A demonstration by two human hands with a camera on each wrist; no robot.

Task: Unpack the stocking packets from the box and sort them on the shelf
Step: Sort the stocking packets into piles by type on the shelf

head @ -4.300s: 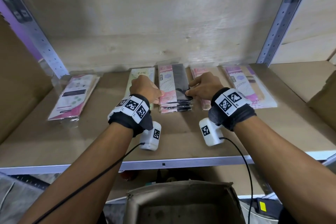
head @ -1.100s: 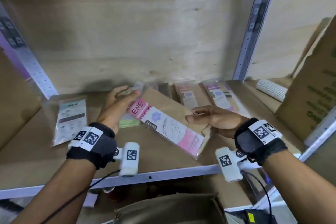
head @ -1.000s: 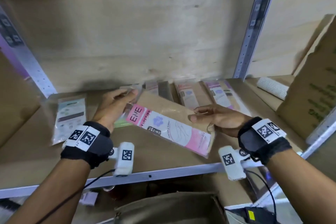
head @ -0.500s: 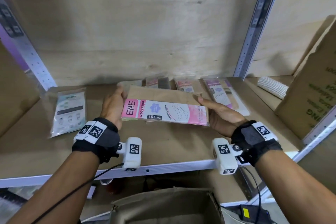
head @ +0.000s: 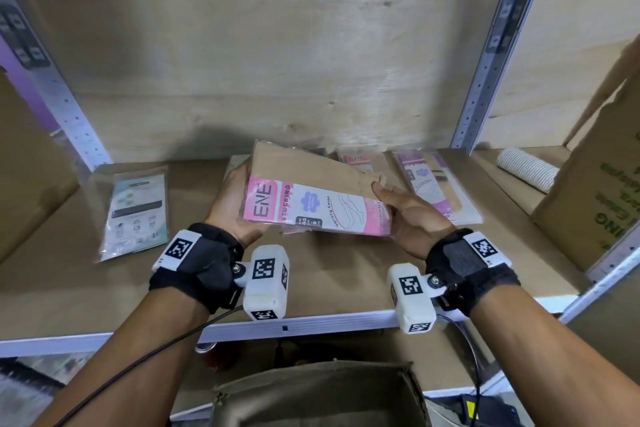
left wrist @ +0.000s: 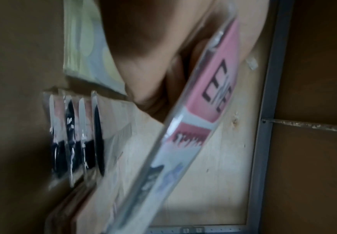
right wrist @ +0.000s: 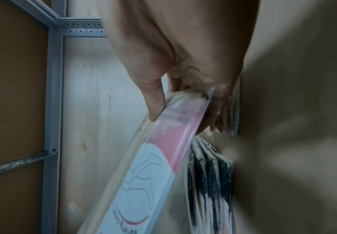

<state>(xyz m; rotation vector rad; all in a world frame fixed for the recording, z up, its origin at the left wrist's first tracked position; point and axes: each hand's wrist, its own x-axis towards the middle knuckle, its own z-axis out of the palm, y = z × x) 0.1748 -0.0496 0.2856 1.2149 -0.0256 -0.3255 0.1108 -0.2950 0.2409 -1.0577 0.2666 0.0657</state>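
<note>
I hold a bundle of stocking packets (head: 311,199) crosswise above the shelf (head: 329,288), its pink ENE label facing me and tan stocking at its top. My left hand (head: 228,208) grips the left end, fingers curled behind it. My right hand (head: 410,215) pinches the right end, thumb on the front. In the left wrist view the bundle (left wrist: 183,139) runs diagonally from my left hand (left wrist: 149,66). The right wrist view shows my right hand's thumb (right wrist: 153,98) pressed on the bundle (right wrist: 155,166). An open cardboard box (head: 318,395) sits below the shelf.
Sorted packets lie on the shelf: a teal one (head: 136,211) at left, a pink one (head: 360,161) and a purple one (head: 433,191) behind my hands. Black-stocking packets (left wrist: 77,142) lie under the bundle. A white roll (head: 526,168) and a large carton (head: 602,184) stand at right.
The bundle has turned from a diagonal to nearly level and tipped its label toward me. My hands have shifted to grip its two ends and drawn it slightly nearer.
</note>
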